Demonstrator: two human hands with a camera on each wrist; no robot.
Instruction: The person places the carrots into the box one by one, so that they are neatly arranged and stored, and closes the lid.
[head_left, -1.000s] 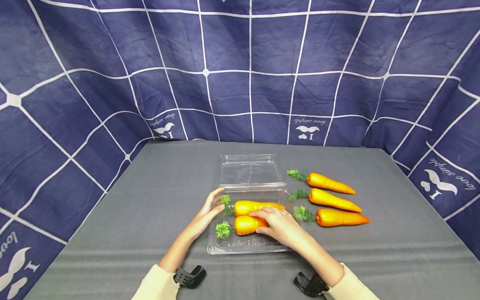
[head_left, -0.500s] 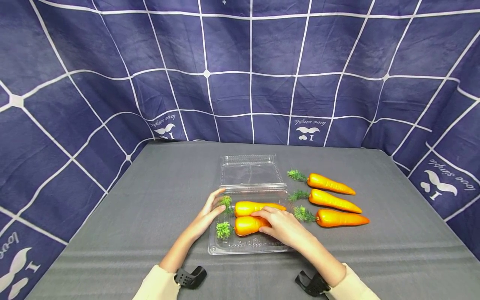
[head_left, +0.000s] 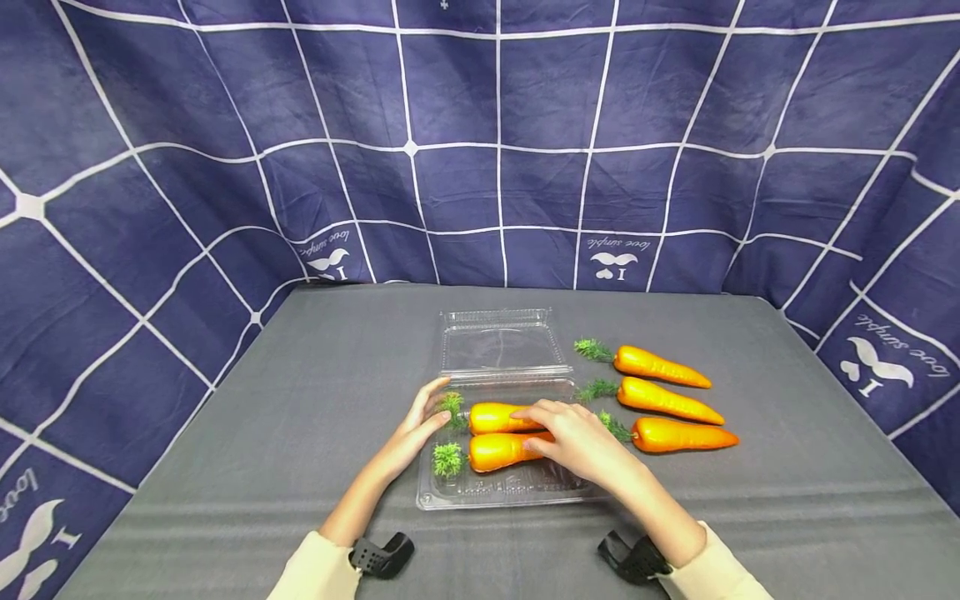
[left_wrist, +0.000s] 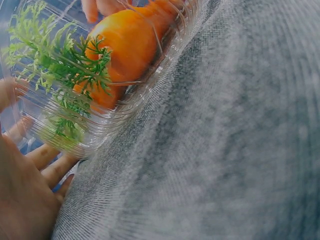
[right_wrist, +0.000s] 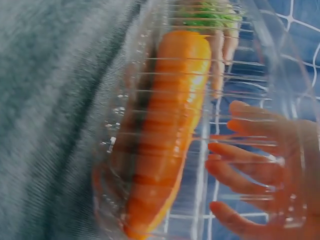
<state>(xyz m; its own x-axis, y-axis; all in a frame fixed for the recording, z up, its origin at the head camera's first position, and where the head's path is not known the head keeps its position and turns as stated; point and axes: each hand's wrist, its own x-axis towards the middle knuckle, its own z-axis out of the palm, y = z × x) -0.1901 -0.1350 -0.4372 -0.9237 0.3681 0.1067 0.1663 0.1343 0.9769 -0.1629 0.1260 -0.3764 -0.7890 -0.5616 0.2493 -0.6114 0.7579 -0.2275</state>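
A clear plastic clamshell box [head_left: 517, 500] lies with its lid folded back, holding two orange carrots with green tops side by side. The near carrot [head_left: 495, 452] shows its thick end to the left; the far carrot [head_left: 491, 417] lies just behind it. My right hand [head_left: 573, 437] is over their narrow ends, hiding the tips in the head view. In the right wrist view its fingers [right_wrist: 235, 155] are spread apart, with nothing between them. My left hand [head_left: 408, 433] rests at the box's left side, fingers fairly straight along the wall near the leafy tops [left_wrist: 60, 65].
Three more carrots lie on the grey cloth [head_left: 322, 358] right of the box: a back one [head_left: 660, 367], a middle one [head_left: 670, 401] and a front one [head_left: 682, 435]. The transparent lid [head_left: 501, 346] lies behind the box. A blue gridded curtain [head_left: 540, 192] stands behind.
My right hand has let go of the near carrot and shifted slightly right, showing more of that carrot. The left hand and both carrots in the box have stayed in place.
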